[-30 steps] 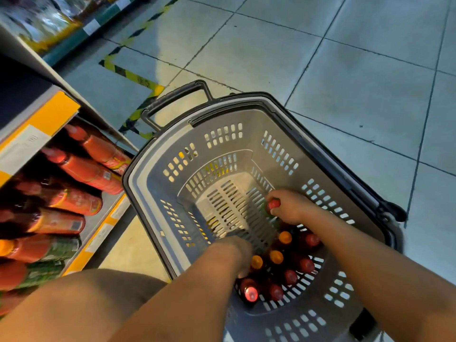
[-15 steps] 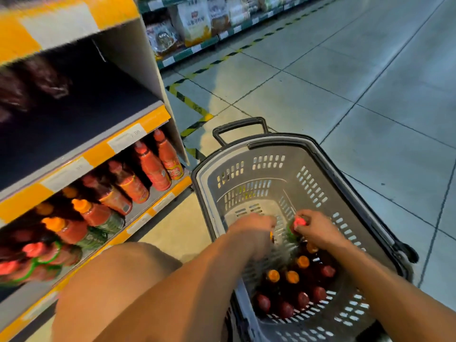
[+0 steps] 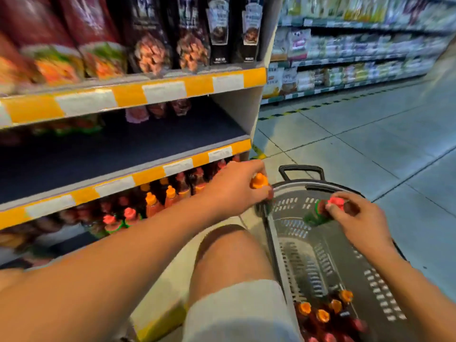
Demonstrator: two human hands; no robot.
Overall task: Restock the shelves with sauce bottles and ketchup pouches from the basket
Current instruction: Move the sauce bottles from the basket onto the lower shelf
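My left hand (image 3: pixel 234 191) grips an orange-capped sauce bottle (image 3: pixel 259 181) just above the left rim of the grey basket (image 3: pixel 385 287), close to the bottom shelf. My right hand (image 3: pixel 357 218) pinches a red-capped bottle with a green band (image 3: pixel 320 213) over the basket's far half. Several more orange- and red-capped bottles (image 3: pixel 328 314) lie in the basket's near end. The bottom shelf holds rows of sauce bottles (image 3: pixel 153 201). The middle shelf (image 3: pixel 123 149) is dark, with a few pouches (image 3: pixel 158 111) at its back.
Pouches (image 3: pixel 148 35) fill the top shelf above yellow-and-white price strips (image 3: pixel 148 93). My bare knee (image 3: pixel 229 255) is between the shelf and the basket. Tiled floor (image 3: pixel 370 144) stretches right to another stocked aisle (image 3: pixel 357 53).
Both hands have risen out of the basket, each with a bottle. The left hand moved toward the shelves. The view tilted up, revealing the upper shelves.
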